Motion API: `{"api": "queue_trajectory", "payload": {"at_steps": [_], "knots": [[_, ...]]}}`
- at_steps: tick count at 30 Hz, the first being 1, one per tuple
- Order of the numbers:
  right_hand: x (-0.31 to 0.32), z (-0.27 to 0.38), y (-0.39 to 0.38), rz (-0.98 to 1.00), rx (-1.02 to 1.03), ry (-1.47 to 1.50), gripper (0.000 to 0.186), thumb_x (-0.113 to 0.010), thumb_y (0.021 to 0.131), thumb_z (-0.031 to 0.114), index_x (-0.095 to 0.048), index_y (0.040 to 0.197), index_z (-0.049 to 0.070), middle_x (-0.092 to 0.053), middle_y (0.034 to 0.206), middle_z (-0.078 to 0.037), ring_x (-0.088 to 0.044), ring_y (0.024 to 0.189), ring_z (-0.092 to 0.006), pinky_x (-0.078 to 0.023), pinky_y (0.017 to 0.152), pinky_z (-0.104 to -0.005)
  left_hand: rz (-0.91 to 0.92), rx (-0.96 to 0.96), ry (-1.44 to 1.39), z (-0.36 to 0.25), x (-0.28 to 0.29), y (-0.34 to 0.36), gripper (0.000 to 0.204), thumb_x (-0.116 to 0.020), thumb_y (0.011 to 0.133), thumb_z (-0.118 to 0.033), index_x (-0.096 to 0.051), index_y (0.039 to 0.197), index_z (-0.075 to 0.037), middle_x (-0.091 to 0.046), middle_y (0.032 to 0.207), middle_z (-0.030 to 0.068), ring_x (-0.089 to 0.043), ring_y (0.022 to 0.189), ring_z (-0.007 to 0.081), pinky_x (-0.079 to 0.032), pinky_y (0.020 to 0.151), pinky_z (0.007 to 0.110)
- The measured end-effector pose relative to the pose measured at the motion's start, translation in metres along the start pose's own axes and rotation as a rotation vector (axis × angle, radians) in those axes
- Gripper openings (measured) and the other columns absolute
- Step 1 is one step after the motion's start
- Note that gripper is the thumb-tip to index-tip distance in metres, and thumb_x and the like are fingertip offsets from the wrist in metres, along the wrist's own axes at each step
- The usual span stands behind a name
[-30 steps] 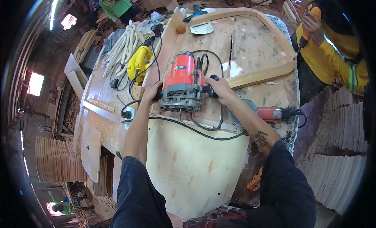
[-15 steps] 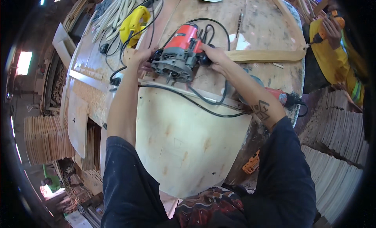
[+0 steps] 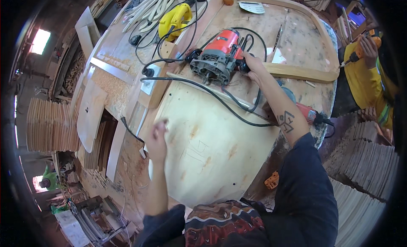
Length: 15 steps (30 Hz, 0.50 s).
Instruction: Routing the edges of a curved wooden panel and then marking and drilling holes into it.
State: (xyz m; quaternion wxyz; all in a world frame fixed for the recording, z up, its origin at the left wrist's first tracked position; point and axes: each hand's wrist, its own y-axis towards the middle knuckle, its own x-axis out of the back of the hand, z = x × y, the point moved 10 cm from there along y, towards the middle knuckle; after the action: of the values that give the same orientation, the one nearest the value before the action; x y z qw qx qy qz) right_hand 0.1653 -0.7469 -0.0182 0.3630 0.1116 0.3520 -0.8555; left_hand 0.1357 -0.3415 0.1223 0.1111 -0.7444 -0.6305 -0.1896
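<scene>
At twelve o'clock, the red router (image 3: 217, 55) is gripped by the right hand (image 3: 253, 66); the left hand (image 3: 157, 138), loosely curled at eight o'clock, appears empty. The cord (image 3: 174, 79) should be kept clear of the bit (image 3: 206, 81).

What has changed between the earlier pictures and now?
The left hand has let go of the red router and drawn back to the near side, close to the pale panel. The right hand still holds the router; the yellow power tool stays in place.

Panel (image 3: 212, 158) before router (image 3: 217, 56), paper (image 3: 252, 8) behind
</scene>
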Motion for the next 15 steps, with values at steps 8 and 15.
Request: {"api": "queue_trajectory", "payload": {"at_steps": [8,15], "knots": [[0.005,-0.002,0.0,-0.073,0.014,-0.019,0.036,-0.063,0.076,0.014,-0.052,0.098,-0.012,-0.058,0.085,-0.013,-0.06,0.066,-0.0216,-0.051,0.054,-0.0357,0.153,-0.156,0.661,0.09,-0.043,-0.154,0.05,-0.062,0.08,-0.025,-0.048,0.123,-0.003,-0.04,0.134,0.02,-0.034,0.126,0.0365,-0.024,0.103,0.049],[0.002,-0.006,-0.008,-0.025,-0.065,0.006,0.032,-0.067,0.077,0.02,-0.052,0.095,-0.001,-0.057,0.081,-0.01,-0.057,0.065,-0.0187,-0.049,0.051,-0.0332,0.152,-0.101,0.747,0.098,-0.048,-0.155,0.056,-0.057,0.082,-0.032,-0.043,0.127,-0.003,-0.033,0.139,0.0217,-0.023,0.131,0.0415,-0.014,0.105,0.055]]}}
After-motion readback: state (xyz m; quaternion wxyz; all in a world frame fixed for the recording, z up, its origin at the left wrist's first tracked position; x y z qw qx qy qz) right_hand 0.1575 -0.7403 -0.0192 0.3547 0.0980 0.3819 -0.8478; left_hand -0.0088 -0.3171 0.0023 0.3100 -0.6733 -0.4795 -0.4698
